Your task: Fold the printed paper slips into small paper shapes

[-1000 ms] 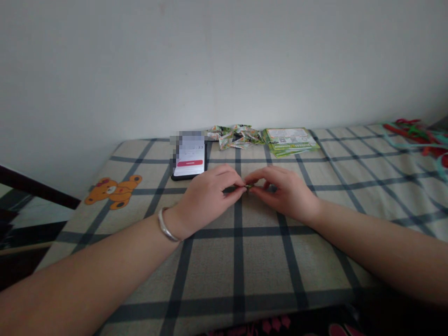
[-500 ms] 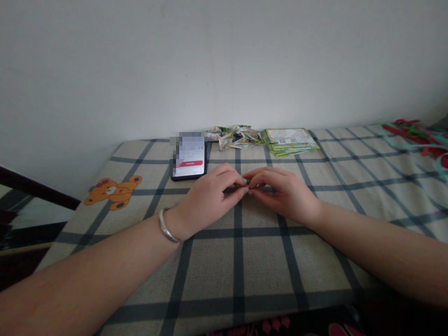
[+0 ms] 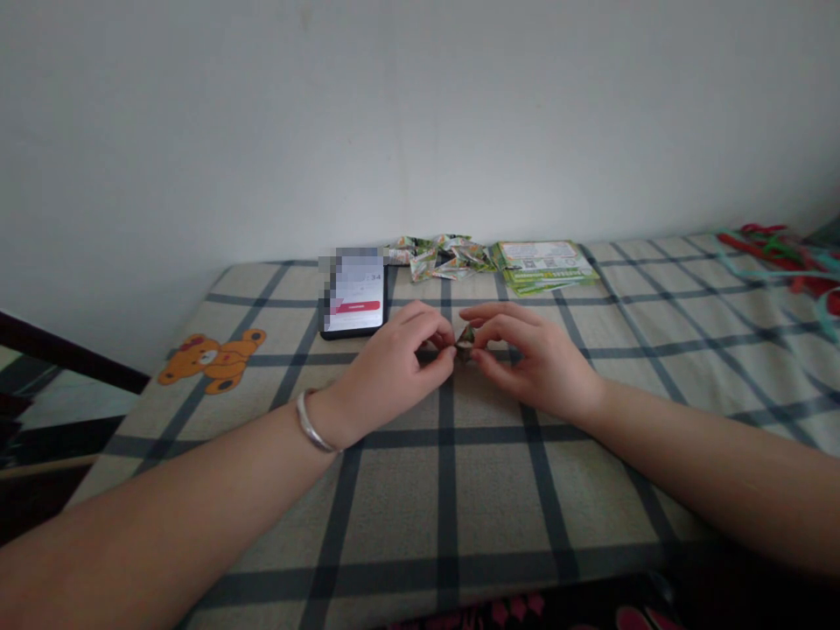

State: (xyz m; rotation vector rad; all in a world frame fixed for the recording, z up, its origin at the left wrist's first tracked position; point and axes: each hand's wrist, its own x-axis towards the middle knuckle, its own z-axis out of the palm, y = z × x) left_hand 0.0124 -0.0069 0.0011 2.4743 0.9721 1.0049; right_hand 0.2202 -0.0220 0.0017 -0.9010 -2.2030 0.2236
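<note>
A small folded piece of green printed paper (image 3: 465, 336) is between my hands, above the checked tablecloth (image 3: 394, 507). My left hand (image 3: 410, 363), with a silver bangle at the wrist, pinches its left side between thumb and fingers. My right hand (image 3: 525, 350) has its thumb and index finger closed on the right side, while another finger is raised a little apart. The fingers hide parts of the paper. Farther back lie several folded paper pieces (image 3: 446, 259) in similar green and white print.
A phone (image 3: 358, 293) with a lit screen lies left of the folded pieces. Right of them is a stack of green printed cards (image 3: 544, 262). A bear picture (image 3: 213, 359) is at the left, and red and teal strips (image 3: 780, 258) lie far right. A wall stands behind.
My fingertips have moved slightly apart, and more of the folded paper shows between them. One right finger has lifted. The phone, cards and folded pieces stay put.
</note>
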